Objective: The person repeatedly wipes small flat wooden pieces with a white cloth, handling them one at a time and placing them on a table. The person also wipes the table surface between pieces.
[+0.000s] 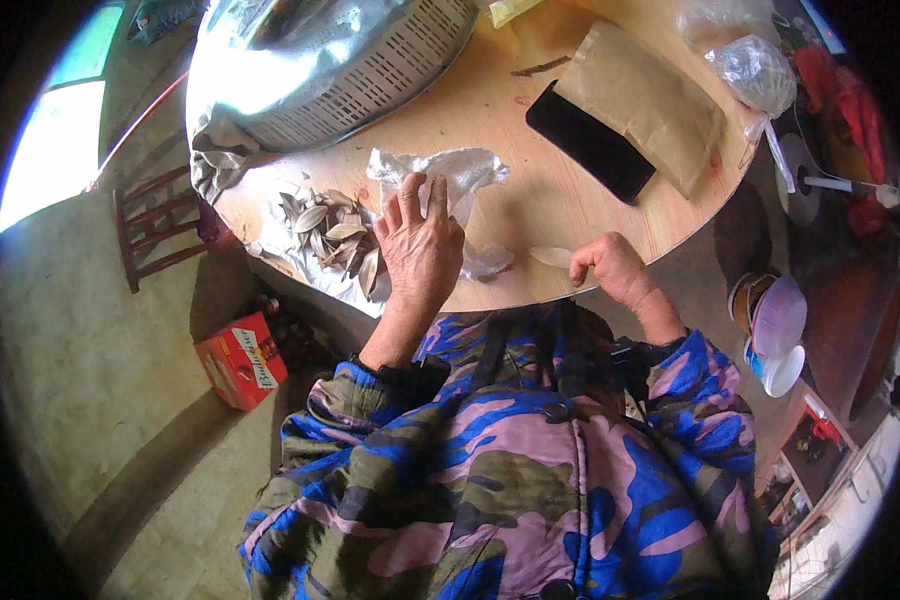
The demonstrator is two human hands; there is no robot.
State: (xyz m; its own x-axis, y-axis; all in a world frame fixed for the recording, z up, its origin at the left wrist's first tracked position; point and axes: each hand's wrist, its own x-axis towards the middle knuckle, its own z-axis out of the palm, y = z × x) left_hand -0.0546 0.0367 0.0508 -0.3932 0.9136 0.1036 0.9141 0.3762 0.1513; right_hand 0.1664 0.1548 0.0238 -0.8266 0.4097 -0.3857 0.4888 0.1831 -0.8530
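Observation:
My left hand (420,244) rests palm down, fingers slightly apart, on a crumpled white tissue or cloth (476,166). Just left of it lies a heap of dried brownish leaves (337,229) on a white sheet (274,244), close to the table's near edge. My right hand (619,270) is at the near edge with its fingers curled downward. A pale, oval, leaf-like piece (550,256) reaches to its index finger; whether the fingers pinch it is hidden. Between my hands sits a smaller crumpled whitish wad (487,261).
On the round wooden table (450,124) stand a large slotted plastic basket (375,71), a black phone (589,142) partly under a brown paper envelope (645,97), and a twig (540,66). A red Budweiser carton (241,361) and stacked tubs (776,322) are below.

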